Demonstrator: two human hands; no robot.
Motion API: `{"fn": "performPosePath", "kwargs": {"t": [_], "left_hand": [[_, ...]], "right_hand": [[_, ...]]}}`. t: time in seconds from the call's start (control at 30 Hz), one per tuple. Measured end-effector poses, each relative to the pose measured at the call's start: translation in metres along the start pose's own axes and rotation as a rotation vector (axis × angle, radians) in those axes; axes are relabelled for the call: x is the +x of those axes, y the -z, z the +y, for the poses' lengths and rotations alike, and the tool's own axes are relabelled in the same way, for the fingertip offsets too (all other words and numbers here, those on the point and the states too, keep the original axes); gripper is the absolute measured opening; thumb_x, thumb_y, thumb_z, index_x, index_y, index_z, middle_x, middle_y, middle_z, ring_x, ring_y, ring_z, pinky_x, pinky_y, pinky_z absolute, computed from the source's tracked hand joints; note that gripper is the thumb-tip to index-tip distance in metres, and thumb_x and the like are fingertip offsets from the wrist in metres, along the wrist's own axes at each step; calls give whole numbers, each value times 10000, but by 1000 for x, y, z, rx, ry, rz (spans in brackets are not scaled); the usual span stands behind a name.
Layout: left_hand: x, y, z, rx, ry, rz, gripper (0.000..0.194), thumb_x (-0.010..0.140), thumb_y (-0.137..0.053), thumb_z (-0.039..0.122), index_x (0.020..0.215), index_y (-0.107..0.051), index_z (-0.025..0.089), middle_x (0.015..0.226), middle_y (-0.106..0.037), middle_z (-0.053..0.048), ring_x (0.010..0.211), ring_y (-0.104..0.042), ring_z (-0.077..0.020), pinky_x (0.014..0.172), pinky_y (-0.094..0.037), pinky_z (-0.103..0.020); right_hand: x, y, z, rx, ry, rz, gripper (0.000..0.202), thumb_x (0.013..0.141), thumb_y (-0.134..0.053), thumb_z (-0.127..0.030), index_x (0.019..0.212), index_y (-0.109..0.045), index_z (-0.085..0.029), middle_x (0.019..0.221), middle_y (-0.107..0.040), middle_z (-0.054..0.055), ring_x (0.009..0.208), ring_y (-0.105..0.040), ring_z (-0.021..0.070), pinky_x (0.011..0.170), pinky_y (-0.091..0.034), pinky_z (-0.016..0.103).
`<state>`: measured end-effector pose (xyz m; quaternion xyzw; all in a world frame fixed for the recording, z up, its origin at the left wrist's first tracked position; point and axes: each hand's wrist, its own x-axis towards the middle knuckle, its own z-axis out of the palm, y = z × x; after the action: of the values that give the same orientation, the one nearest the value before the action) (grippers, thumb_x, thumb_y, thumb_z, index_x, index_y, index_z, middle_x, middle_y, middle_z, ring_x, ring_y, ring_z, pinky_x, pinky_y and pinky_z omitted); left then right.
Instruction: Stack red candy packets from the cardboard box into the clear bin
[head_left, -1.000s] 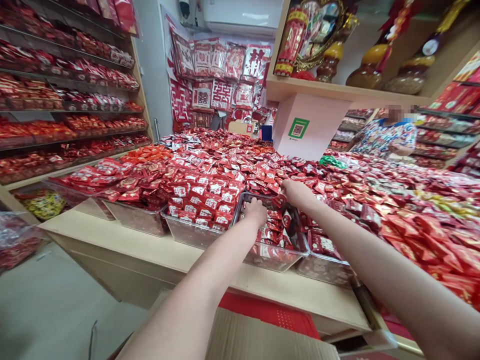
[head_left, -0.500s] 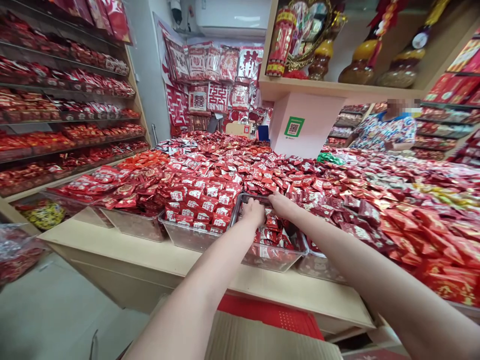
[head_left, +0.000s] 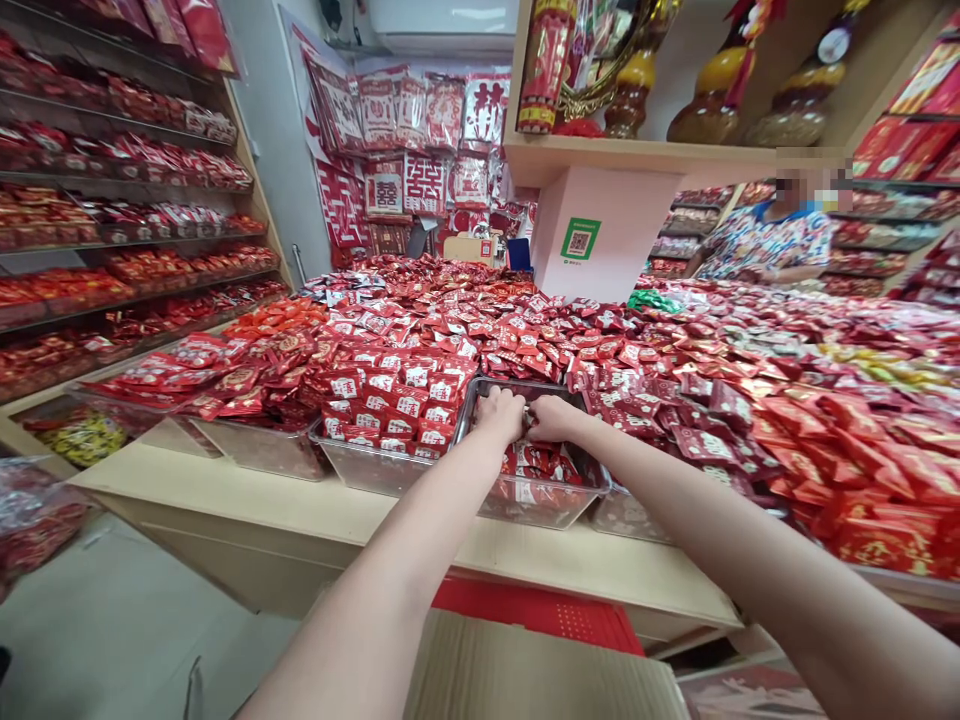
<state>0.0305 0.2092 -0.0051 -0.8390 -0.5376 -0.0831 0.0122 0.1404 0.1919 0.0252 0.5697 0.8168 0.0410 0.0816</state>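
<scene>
Well to the left of the tub, shelves bore rows of red goods, and a yellow bag lay low beside them. Between these and the tub, the desk carried filled bins; the nearest bin, just left of the tub, was heaped with red-and-white packets. The tub, clear-walled, sat at the desk's front edge with red packets inside. Over its far left part was the left hand, fingers curled in. The right hand was just beside it, also over the tub, fingers bent nearly together; whether either hand gripped a packet could not be told. Below the tub was a cardboard box. Behind the tub, slightly right, a post bore a green sign. Right of the tub lay maroon packets, then orange-red packets. A person was far behind the tub, to its right.
</scene>
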Motion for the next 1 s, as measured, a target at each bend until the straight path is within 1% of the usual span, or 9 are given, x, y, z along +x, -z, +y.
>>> {"fn": "performPosePath", "kwargs": {"t": [0.07, 0.17, 0.3, 0.43, 0.57, 0.63, 0.73, 0.83, 1.0], "left_hand": [[1, -1, -1, -4, 8, 3, 213, 726, -478, 304, 925, -489, 231, 993, -486, -58, 998, -354, -239, 774, -362, -361], [3, -2, -2, -13, 24, 7, 259, 729, -470, 273, 983, -441, 228, 998, -494, -57, 988, -363, -227, 769, -366, -348], [4, 0, -2, -26, 48, 5, 325, 720, -483, 256, 1032, -394, 227, 988, -507, -58, 983, -374, -223, 766, -371, -333], [2, 2, -1, -36, 48, -7, 320, 736, -469, 281, 1045, -395, 253, 998, -506, -49, 1000, -372, -226, 782, -366, -340], [-1, 5, 0, -32, 52, -24, 296, 744, -450, 289, 1039, -425, 267, 1011, -501, -42, 1017, -365, -227, 800, -367, -342], [-1, 6, -1, -26, 54, -32, 324, 719, -481, 289, 1039, -437, 267, 1017, -500, -41, 1017, -367, -226, 806, -368, -338], [-1, 7, -1, -23, 43, -36, 372, 671, -530, 299, 1033, -456, 258, 1013, -498, -48, 1008, -372, -232, 799, -376, -340], [0, 8, -1, -23, 29, -33, 367, 652, -542, 367, 1000, -498, 257, 1001, -499, -56, 1000, -373, -251, 786, -377, -362], [0, 8, 1, -24, 47, -36, 331, 680, -494, 453, 947, -567, 271, 1003, -500, -61, 1007, -367, -258, 791, -365, -363]], "right_hand": [[2, -3, -1, -36, 27, 33, 261, 645, -536, -182, 859, -607, -52, 889, -617, 169, 815, -571, 241, 695, -424, 267], [5, -6, 0, -35, 102, 84, 285, 648, -494, -70, 920, -575, -45, 934, -594, 158, 889, -532, 215, 770, -394, 244], [7, -6, 4, -21, 204, 151, 262, 663, -463, -32, 907, -558, -31, 897, -583, 151, 886, -507, 205, 785, -378, 232], [7, -9, 6, -10, 146, 208, 241, 707, -416, -39, 910, -544, -57, 890, -577, 142, 877, -510, 203, 786, -369, 253], [7, -15, 5, -19, 49, 160, 309, 701, -476, -92, 1007, -485, -53, 924, -569, 146, 869, -525, 225, 742, -382, 281], [8, -16, 6, -22, 75, 142, 309, 703, -473, -86, 1010, -480, -49, 934, -569, 144, 868, -529, 217, 742, -379, 274], [7, -15, 10, -51, 163, 173, 217, 757, -398, -69, 933, -526, -69, 909, -575, 139, 883, -519, 202, 780, -357, 269], [6, -13, 14, -95, 127, 219, 219, 796, -350, -97, 849, -563, -89, 893, -569, 151, 875, -514, 221, 778, -358, 300], [0, -5, 17, -120, 127, 209, 215, 760, -382, -75, 865, -569, -72, 860, -584, 149, 869, -524, 224, 771, -371, 292]]}}
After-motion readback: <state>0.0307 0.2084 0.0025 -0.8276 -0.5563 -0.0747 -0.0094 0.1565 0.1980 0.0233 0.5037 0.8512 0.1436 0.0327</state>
